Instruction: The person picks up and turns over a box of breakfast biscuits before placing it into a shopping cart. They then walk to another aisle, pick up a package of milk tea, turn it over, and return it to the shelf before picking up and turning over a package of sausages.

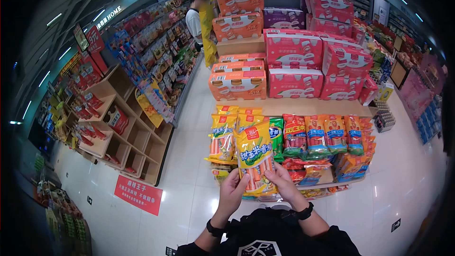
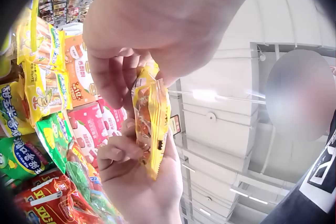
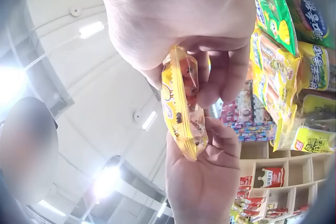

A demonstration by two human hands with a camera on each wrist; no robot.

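Note:
A yellow sausage pack (image 1: 255, 156) with blue lettering is held upright in front of the display. My left hand (image 1: 233, 190) grips its lower left edge and my right hand (image 1: 283, 180) grips its lower right edge. In the left wrist view the yellow pack (image 2: 151, 120) shows edge-on, pinched between thumb and curled fingers of both hands. The right wrist view shows the same pack (image 3: 181, 108) from the other side, with the fingers (image 3: 223, 74) curled over its top.
A low display stand (image 1: 303, 108) holds hanging sausage packs (image 1: 315, 135) and stacked red and orange drink cartons (image 1: 294, 61). Wooden cubby shelves (image 1: 128, 132) stand left, a red floor sign (image 1: 138, 194) below them. A person (image 1: 195, 19) stands in the far aisle.

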